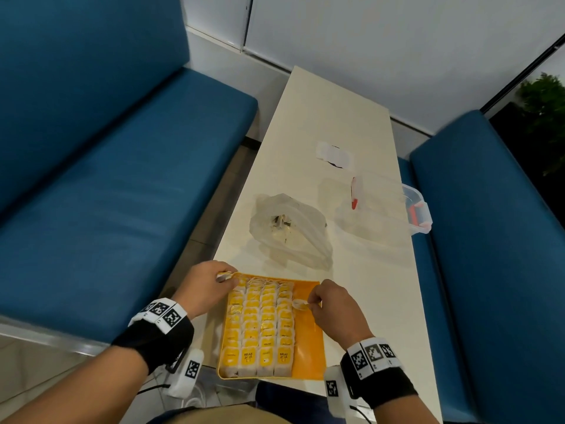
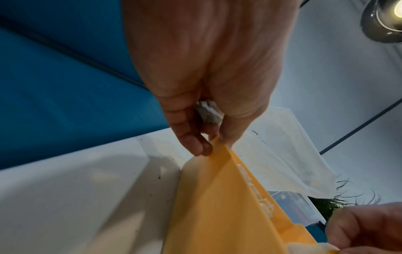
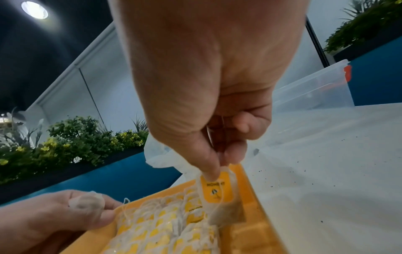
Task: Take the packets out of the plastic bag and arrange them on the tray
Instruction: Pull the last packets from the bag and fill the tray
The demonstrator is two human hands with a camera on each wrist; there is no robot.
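packet [image 3: 217, 190] pinched by right hand [image 1: 331, 304] above tray's [image 1: 308, 347] bare right strip, beside four filled columns | left hand [image 1: 208, 284] holds spare packets [image 3: 86, 204] at far-left corner | risk: dangling string may snag placed rows, dragging them askew | plastic bag [image 1: 290, 231] contents hard to make out

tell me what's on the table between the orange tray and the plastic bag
Nothing: in the head view a bare strip of white table separates the orange tray from the plastic bag.
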